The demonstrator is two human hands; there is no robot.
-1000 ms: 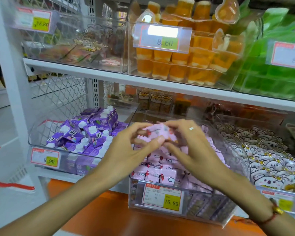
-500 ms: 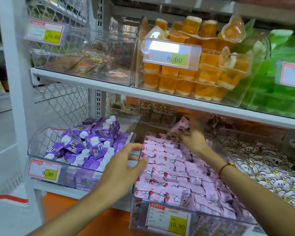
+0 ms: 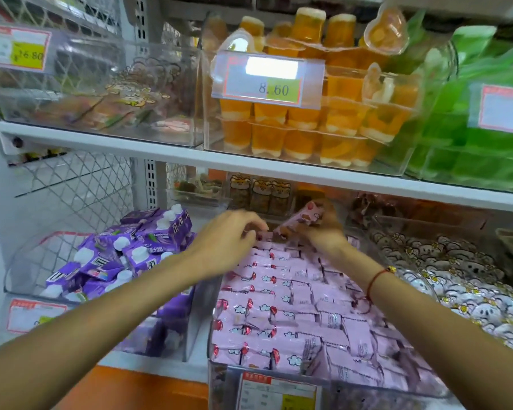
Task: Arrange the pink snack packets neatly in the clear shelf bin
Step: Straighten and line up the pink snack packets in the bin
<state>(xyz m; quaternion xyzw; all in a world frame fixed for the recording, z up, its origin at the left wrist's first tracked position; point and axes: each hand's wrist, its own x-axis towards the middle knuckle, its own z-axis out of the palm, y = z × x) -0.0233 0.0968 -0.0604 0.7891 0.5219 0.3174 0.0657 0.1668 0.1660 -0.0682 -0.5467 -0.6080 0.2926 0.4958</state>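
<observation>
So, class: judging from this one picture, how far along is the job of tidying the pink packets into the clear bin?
Mostly done: the pink snack packets already lie in neat overlapping rows filling the clear bin. In hand: the right hand holds one pink packet above the back row, while the left hand touches the packets at the back. Left: seating that packet and squaring up the back row.

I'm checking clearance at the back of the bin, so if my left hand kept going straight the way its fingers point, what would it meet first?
Most likely the pink packet that the right hand holds at the bin's rear; the left hand points toward it. Depth is unclear.
</observation>
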